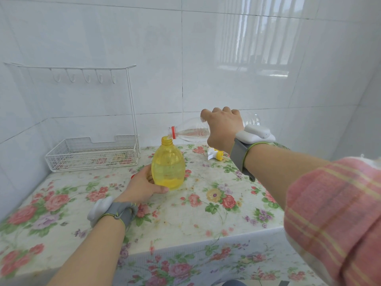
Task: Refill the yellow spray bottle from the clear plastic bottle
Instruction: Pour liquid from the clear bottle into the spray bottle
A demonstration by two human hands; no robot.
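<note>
Yellow spray bottle (pixel 168 168) standing uncapped on the floral tablecloth (pixel 206 215), under the tipped clear plastic bottle (pixel 191 132).

Left hand (pixel 142 185) is gripping its rounded, translucent body low down, thumb curling across the front; right hand (pixel 221 129) is wrapping around the ribbed clear bottle, holding it nearly level, red-ringed neck at the threaded opening. Grey straps (pixel 240 156) with white pods are circling both wrists. White-and-yellow spray head (pixel 214 154) is lying on the glossy cloth near the right wrist. White wire rack (pixel 92 154) with hooks is standing back left against shiny white wall tiles (pixel 144 48).
</note>
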